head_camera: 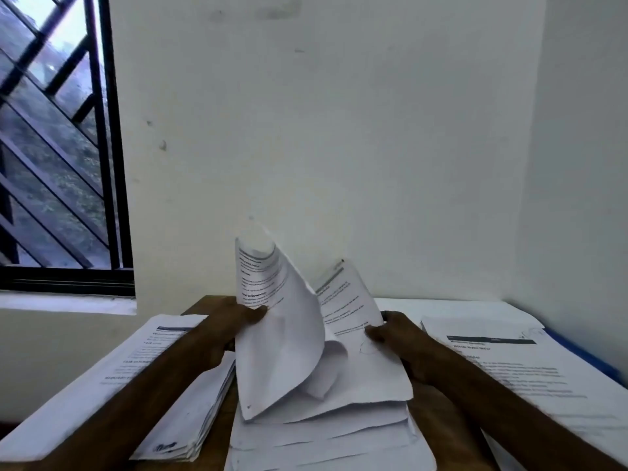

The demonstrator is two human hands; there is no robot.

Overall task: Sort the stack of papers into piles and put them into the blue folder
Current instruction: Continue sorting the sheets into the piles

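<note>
While above the stack (323, 433) — curled sheet (278, 341) pinched by left hand (224, 331); 2nd sheet (350, 311) by right hand (399, 338)

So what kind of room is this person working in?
Probably a plain home study or small office corner: a brown wooden desk against a bare white wall, covered with piles of printed white paper sheets, beside a window with dark diagonal metal bars.
</note>
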